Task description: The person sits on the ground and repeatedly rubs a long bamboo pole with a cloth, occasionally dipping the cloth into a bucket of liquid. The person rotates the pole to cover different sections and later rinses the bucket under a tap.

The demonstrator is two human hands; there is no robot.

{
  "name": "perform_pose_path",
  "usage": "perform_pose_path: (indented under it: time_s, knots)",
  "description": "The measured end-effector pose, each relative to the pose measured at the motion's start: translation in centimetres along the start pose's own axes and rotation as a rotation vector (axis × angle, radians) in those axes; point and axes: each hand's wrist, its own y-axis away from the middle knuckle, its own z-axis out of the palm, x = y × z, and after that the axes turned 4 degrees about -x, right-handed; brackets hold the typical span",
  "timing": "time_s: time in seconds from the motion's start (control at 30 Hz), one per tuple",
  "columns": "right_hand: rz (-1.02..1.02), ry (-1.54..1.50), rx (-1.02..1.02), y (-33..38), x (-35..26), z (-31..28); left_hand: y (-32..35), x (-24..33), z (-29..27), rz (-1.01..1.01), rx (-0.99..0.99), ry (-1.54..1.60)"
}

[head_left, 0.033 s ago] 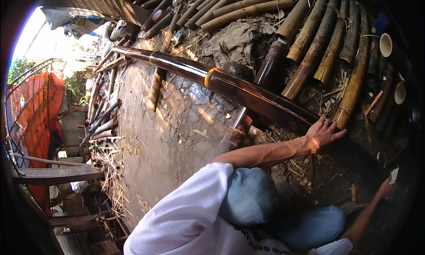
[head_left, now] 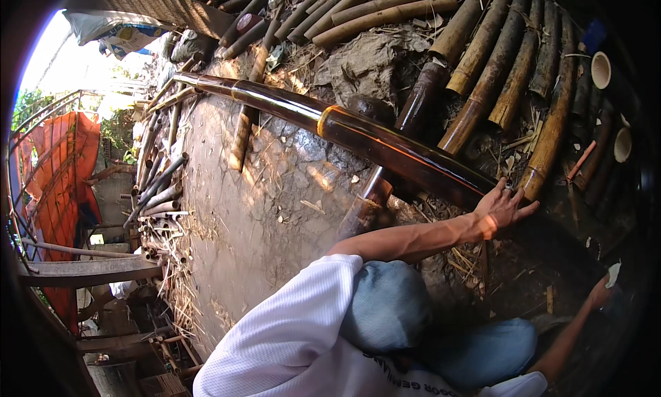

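Muddy brown earth floor (head_left: 255, 211) below, and here's the left hand (head_left: 504, 205), fingers spread atop a long, glossy dark-brown bamboo pole (head_left: 399, 153) slanting across it. Right hand (head_left: 600, 295) in shadow: can't tell its grip. Beyond, yellow-brown bamboo lengths (head_left: 490, 63); farther, an orange sheet (head_left: 58, 170) hangs.

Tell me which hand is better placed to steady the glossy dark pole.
Left, probably: the left hand lies spread across the glossy dark pole; the right hand is dimmer, by a pale scrap, its contact unclear.
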Motion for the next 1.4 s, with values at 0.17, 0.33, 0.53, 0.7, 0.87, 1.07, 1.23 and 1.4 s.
perform_pose_path:
  time_s: [0.17,0.33,0.53,0.7,0.87,1.07,1.23,1.4]
  knots:
    - [-0.204,-0.157,0.140,1.8,0.0,0.0,4.1,-0.6,-2.0,-0.006,0.191,-0.172]
    - [-0.365,-0.356,0.035,5.8,-4.3,-2.4,7.6,-4.9,-4.8,0.015,-0.008,-0.069]
    - [-0.350,-0.429,-0.211,12.9,-14.4,-5.0,15.2,-14.3,-7.7,0.019,0.122,-0.067]
    - [-0.661,-0.519,-0.432,20.2,-25.4,-8.6,23.5,-22.9,-10.4,0.008,0.110,-0.068]
    - [-0.607,-0.229,-0.533,28.2,-38.5,-16.1,27.4,-28.8,-11.1,-0.035,0.200,-0.080]
    - [-0.741,-0.238,-0.421,30.3,-44.2,-19.0,27.1,-30.2,-12.3,0.031,0.399,-0.075]
    - [-0.713,-0.299,-0.264,30.3,-42.3,-16.8,20.6,-25.1,-11.0,-0.134,0.063,-0.001]
    - [-0.262,-0.022,-0.234,22.6,-33.9,-17.6,19.2,-23.4,-10.6,-0.195,-0.021,-0.041]
